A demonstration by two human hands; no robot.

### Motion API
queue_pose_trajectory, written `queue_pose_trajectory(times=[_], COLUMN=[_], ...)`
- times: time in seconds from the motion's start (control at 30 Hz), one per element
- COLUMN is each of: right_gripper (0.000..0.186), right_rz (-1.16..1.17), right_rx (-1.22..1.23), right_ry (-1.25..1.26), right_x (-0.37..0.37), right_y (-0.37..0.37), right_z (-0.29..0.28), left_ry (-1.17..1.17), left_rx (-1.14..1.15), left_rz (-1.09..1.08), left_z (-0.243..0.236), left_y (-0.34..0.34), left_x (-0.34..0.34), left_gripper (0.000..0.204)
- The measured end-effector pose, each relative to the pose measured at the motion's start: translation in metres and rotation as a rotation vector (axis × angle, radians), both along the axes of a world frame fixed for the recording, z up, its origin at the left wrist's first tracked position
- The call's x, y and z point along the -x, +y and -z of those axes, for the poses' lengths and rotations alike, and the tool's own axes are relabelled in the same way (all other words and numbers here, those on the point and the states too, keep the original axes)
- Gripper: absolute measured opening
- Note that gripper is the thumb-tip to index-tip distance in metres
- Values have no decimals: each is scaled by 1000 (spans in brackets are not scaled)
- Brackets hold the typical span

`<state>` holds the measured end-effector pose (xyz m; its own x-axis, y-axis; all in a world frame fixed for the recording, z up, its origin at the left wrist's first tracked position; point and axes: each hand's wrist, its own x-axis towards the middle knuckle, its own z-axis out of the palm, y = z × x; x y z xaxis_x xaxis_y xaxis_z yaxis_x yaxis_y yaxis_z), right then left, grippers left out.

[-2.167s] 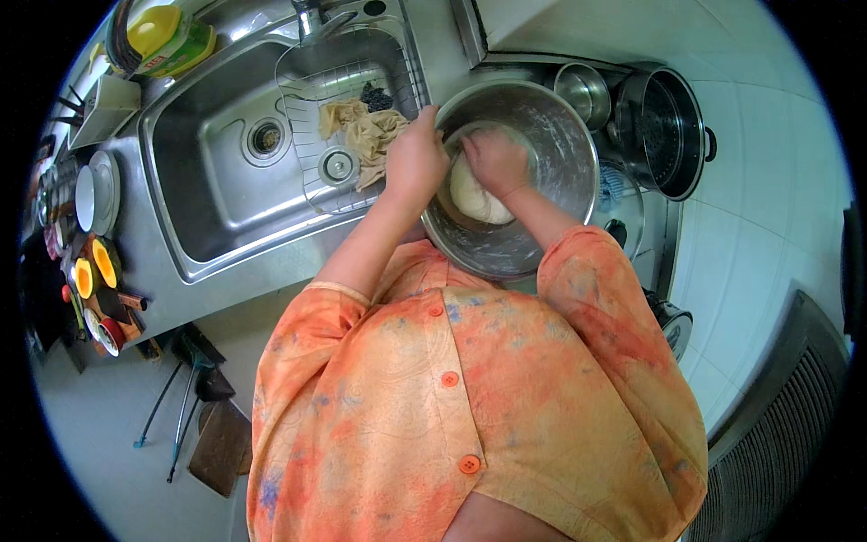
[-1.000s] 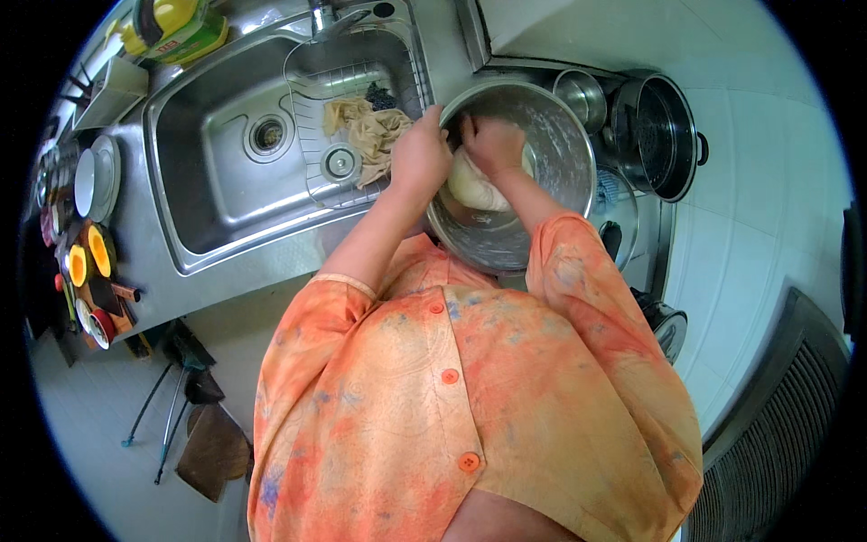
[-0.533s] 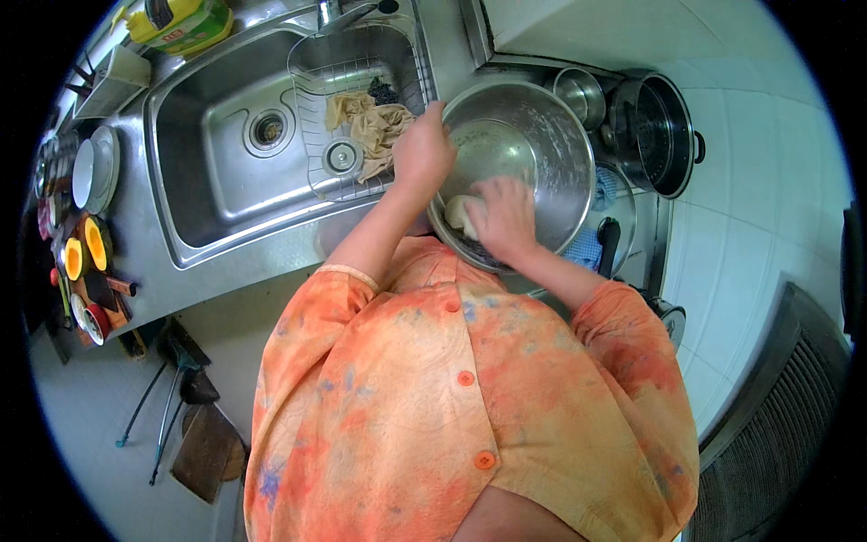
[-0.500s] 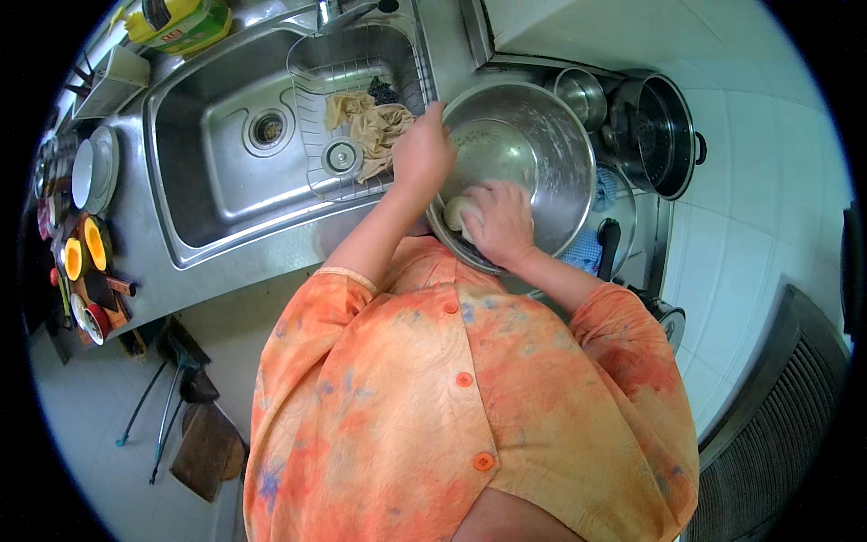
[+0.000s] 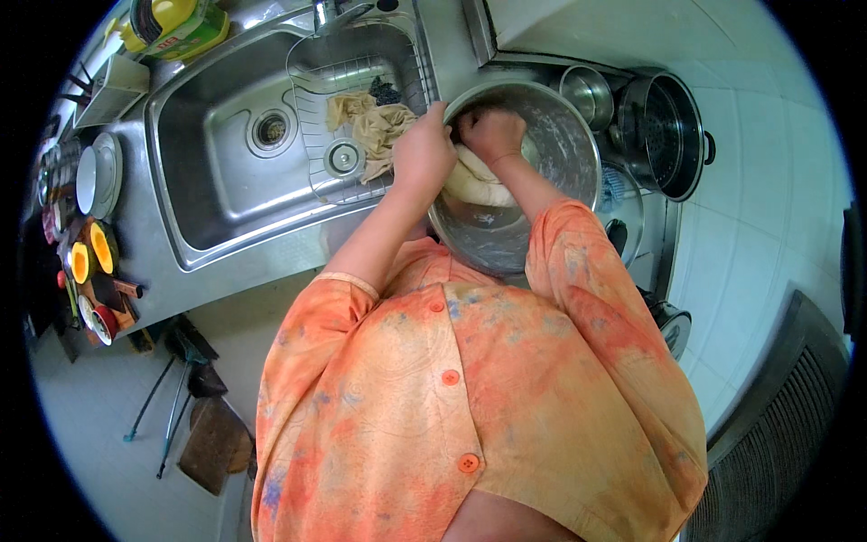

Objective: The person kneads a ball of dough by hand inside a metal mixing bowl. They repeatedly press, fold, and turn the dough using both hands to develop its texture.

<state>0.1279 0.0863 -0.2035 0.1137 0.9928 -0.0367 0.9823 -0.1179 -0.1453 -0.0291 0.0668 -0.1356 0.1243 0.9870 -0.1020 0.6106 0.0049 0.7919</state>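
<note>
A large stainless steel bowl (image 5: 564,172) is tilted toward me at the counter's edge, its inner wall smeared with white. My left hand (image 5: 424,149) is closed round its left rim. Inside, a pale lump of dough (image 5: 477,185) lies stretched along the left wall. My right hand (image 5: 492,135) is curled into a fist at the far end of the dough, its fingers mostly hidden, and the wrist crosses over the dough's right side.
Left of the bowl is a steel sink (image 5: 221,172) with a wire rack (image 5: 316,135) holding tan cloths (image 5: 375,131). Pots (image 5: 664,135) stand to the right. Plates (image 5: 101,176) and cut pumpkin halves (image 5: 104,246) sit on the far-left counter.
My right hand has gone from the bowl's near side to its far left, closing into a fist. The dough has changed from a rounded lump to a longer shape. My left hand stays on the rim.
</note>
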Motion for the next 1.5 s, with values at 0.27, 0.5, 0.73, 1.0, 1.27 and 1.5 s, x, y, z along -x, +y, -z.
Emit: queue_pose_trajectory(times=[0.27, 0.5, 0.73, 1.0, 1.27, 1.5], right_gripper=[35, 56, 65, 61, 40, 99], right_rz=[-153, -434, -423, -477, 157, -132], right_rx=[392, 352, 292, 121, 4, 274], right_ry=[138, 224, 235, 192, 720, 155], right_x=[-4, -2, 13, -1, -87, -55], right_y=[-68, -143, -132, -110, -29, -52], right_z=[-26, -100, -71, -42, -58, -74], left_ry=[19, 37, 11, 73, 154, 133], left_rx=[-23, 108, -11, -6, 16, 39], left_rz=[-4, 15, -3, 44, 65, 54], left_z=[4, -4, 4, 6, 5, -1], left_y=[1, 3, -3, 0, 6, 3], left_x=[-2, 0, -2, -3, -2, -4], left_gripper=[34, 37, 33, 33, 36, 37])
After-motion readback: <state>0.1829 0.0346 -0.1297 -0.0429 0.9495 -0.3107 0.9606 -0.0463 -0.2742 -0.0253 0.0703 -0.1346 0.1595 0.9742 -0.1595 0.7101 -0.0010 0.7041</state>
